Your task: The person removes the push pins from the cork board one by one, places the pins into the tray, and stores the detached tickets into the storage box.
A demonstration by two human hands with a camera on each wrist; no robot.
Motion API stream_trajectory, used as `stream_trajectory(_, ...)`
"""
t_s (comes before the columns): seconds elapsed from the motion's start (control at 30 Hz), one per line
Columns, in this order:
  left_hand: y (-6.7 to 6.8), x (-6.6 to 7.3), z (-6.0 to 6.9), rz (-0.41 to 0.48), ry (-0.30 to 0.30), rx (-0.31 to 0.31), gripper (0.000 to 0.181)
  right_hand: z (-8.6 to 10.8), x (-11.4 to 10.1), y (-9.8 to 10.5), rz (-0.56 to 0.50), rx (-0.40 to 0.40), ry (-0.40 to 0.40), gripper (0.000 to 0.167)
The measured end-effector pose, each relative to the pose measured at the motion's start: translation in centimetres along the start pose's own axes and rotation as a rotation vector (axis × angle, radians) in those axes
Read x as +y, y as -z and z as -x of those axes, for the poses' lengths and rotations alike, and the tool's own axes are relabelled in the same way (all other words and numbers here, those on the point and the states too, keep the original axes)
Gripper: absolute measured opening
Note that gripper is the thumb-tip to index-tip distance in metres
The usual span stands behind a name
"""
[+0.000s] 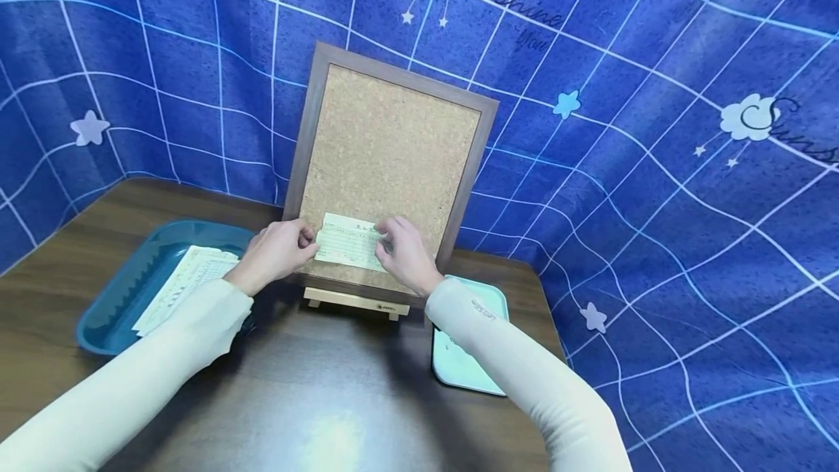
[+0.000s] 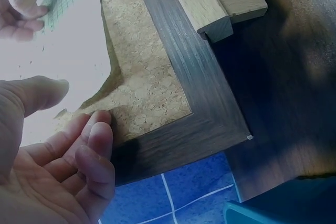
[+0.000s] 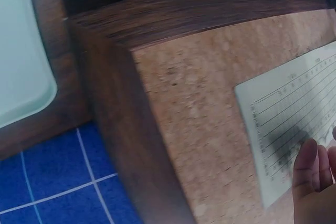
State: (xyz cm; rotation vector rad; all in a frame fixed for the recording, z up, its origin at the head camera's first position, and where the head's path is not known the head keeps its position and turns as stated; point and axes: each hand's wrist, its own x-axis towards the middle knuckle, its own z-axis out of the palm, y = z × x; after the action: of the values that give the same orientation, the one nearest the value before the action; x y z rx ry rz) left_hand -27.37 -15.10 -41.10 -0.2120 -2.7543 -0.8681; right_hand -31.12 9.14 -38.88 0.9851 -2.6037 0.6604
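A pale green ruled paper slip (image 1: 347, 240) lies against the lower part of a cork board (image 1: 396, 159) in a brown wooden frame. At the slip's left edge is my left hand (image 1: 278, 250), its fingers loosely bent and a gap showing between thumb and forefinger. Closer by, the left wrist view shows the left thumb (image 2: 44, 93) over the slip's edge. My right hand (image 1: 408, 250) is over the slip's right end, fingers bent, thumb apart from the forefinger. I cannot tell whether anything small is at its fingertips. What fastens the slip is not visible.
A light wooden stand (image 1: 354, 302) supports the leaning board. To the left, a blue tray (image 1: 105, 319) contains several paper slips (image 1: 190, 282). A pale green tray (image 1: 462, 366) is partly behind my right forearm. Blue patterned cloth (image 1: 655, 166) hangs behind the brown table (image 1: 295, 399).
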Motion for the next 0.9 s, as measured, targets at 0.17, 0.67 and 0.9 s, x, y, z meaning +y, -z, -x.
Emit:
stream_trajectory(0.17, -0.4, 0.4, -0.3, -0.001, -0.004, 0.000, 0.018, -0.4, -0.6, -0.3, -0.007, -0.013, -0.020, 0.024)
stream_trajectory(0.67, -0.6, 0.7, -0.6, -0.016, -0.032, 0.022, 0.014, -1.0, -1.4, -0.5, 0.035, -0.013, -0.034, 0.025)
stream_trajectory(0.9, -0.7, 0.5, -0.5, -0.021, -0.050, 0.047, 0.016, -1.2, -1.4, -0.9, 0.041, 0.003, -0.050, 0.024)
